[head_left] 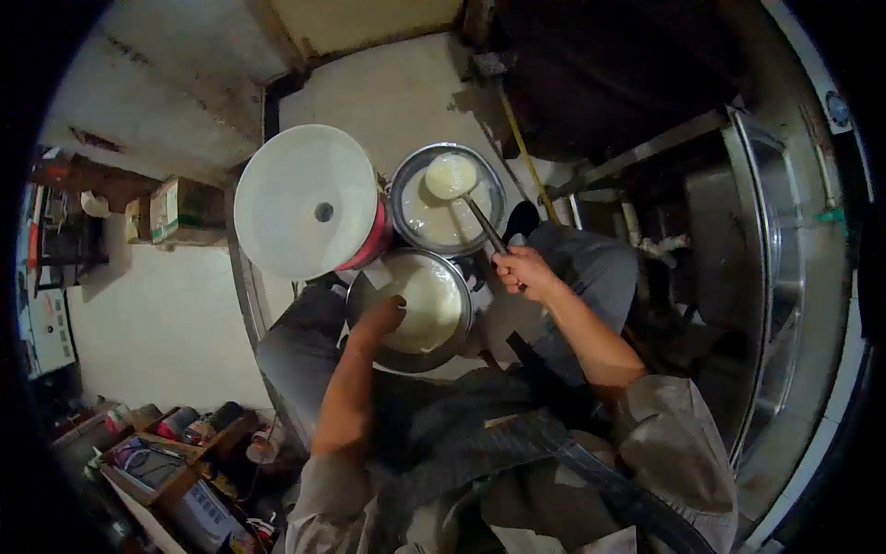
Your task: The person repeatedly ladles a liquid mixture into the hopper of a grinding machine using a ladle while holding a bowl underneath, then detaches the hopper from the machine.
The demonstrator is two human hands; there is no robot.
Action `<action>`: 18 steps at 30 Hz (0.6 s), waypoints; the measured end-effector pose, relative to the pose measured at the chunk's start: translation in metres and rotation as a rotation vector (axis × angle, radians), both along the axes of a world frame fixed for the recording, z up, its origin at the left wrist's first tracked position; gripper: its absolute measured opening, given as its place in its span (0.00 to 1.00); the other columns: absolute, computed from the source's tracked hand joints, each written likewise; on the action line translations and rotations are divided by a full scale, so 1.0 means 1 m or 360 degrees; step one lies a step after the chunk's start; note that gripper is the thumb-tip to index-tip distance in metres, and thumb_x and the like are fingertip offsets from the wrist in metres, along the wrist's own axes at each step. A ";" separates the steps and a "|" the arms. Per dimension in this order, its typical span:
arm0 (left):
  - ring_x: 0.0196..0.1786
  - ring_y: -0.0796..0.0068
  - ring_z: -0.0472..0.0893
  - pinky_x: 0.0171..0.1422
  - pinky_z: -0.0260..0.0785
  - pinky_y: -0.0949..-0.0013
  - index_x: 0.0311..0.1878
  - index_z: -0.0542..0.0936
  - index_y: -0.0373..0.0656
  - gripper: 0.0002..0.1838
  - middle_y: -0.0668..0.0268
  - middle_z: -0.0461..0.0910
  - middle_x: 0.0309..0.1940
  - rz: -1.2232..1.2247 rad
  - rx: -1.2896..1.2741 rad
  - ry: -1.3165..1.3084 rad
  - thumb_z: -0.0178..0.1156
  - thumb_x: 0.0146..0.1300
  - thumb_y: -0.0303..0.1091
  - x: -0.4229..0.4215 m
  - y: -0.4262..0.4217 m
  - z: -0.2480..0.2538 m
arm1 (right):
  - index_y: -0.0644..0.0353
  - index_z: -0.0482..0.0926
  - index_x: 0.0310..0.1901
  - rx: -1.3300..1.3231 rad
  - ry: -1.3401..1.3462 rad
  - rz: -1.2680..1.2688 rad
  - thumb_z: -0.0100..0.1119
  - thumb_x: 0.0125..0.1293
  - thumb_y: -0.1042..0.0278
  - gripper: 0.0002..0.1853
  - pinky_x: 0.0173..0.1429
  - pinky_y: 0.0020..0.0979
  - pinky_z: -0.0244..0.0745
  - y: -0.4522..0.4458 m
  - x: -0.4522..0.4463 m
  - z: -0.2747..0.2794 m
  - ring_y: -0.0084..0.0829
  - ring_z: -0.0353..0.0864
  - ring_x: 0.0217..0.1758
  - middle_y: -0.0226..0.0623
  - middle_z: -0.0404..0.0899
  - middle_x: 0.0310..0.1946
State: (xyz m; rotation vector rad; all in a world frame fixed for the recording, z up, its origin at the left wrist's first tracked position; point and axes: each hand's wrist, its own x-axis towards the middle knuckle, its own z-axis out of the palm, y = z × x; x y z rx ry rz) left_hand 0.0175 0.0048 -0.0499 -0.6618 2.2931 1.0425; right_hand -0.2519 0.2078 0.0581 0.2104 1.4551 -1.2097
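My right hand (524, 271) is closed round the dark handle of a ladle (451, 175). The ladle's bowl holds pale liquid and is over a metal basin (402, 189) with pale liquid and some foam in it. My left hand (386, 317) is at the left part of a nearer metal pot (468, 309), which also holds pale liquid. Its fingers are closed at a flat, light piece (377, 276) at the pot's left side; the grip is partly hidden. Left of the basin stands a large white round tub (268, 208) with a dark round spot in it, on something red.
A yellow pole (524, 152) leans beyond the basin. Cardboard boxes (185, 210) stand against the left wall. At the lower left is a crate (152, 466) of assorted items. A metal sink or frame (771, 277) runs along the right.
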 end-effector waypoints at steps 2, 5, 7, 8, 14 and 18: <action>0.51 0.49 0.80 0.57 0.71 0.54 0.53 0.78 0.40 0.18 0.51 0.80 0.49 -0.0004 0.0011 0.0084 0.53 0.64 0.39 0.002 -0.003 -0.007 | 0.54 0.68 0.34 -0.0059 -0.0017 0.0004 0.60 0.65 0.66 0.10 0.17 0.24 0.56 0.006 -0.002 0.032 0.16 0.63 0.16 0.26 0.69 0.21; 0.51 0.49 0.80 0.57 0.71 0.55 0.52 0.78 0.41 0.18 0.50 0.80 0.49 -0.0077 -0.0048 0.0124 0.53 0.64 0.40 0.004 -0.006 -0.028 | 0.53 0.68 0.32 -0.0133 -0.0050 0.0121 0.58 0.67 0.67 0.09 0.18 0.22 0.56 0.013 -0.003 0.089 0.15 0.62 0.17 0.23 0.69 0.21; 0.50 0.48 0.80 0.57 0.71 0.54 0.51 0.81 0.46 0.18 0.50 0.81 0.48 -0.0148 -0.0069 0.0197 0.52 0.61 0.40 0.004 -0.009 -0.041 | 0.54 0.69 0.33 -0.0123 -0.0011 0.0162 0.57 0.67 0.67 0.07 0.18 0.22 0.55 0.013 0.001 0.132 0.14 0.62 0.17 0.23 0.69 0.21; 0.50 0.48 0.80 0.57 0.71 0.54 0.51 0.81 0.46 0.18 0.50 0.81 0.48 -0.0125 -0.0067 0.0219 0.52 0.61 0.40 0.002 -0.008 -0.040 | 0.55 0.71 0.34 -0.0118 0.0001 0.0185 0.55 0.68 0.67 0.06 0.18 0.22 0.55 0.013 0.002 0.149 0.14 0.62 0.17 0.24 0.69 0.21; 0.49 0.48 0.80 0.56 0.71 0.53 0.46 0.81 0.39 0.17 0.49 0.81 0.46 -0.0102 -0.0100 0.0364 0.50 0.60 0.37 -0.002 -0.003 -0.014 | 0.66 0.73 0.42 -0.0158 0.0147 0.0275 0.54 0.68 0.66 0.10 0.16 0.21 0.54 0.018 0.013 0.237 0.13 0.61 0.15 0.24 0.69 0.22; 0.51 0.49 0.79 0.58 0.70 0.54 0.46 0.81 0.38 0.17 0.49 0.81 0.46 -0.0213 -0.0120 0.0341 0.51 0.60 0.37 -0.006 -0.007 -0.015 | 0.67 0.74 0.43 -0.0214 0.0232 0.0322 0.54 0.69 0.65 0.12 0.14 0.20 0.56 0.015 0.028 0.289 0.13 0.60 0.14 0.25 0.69 0.21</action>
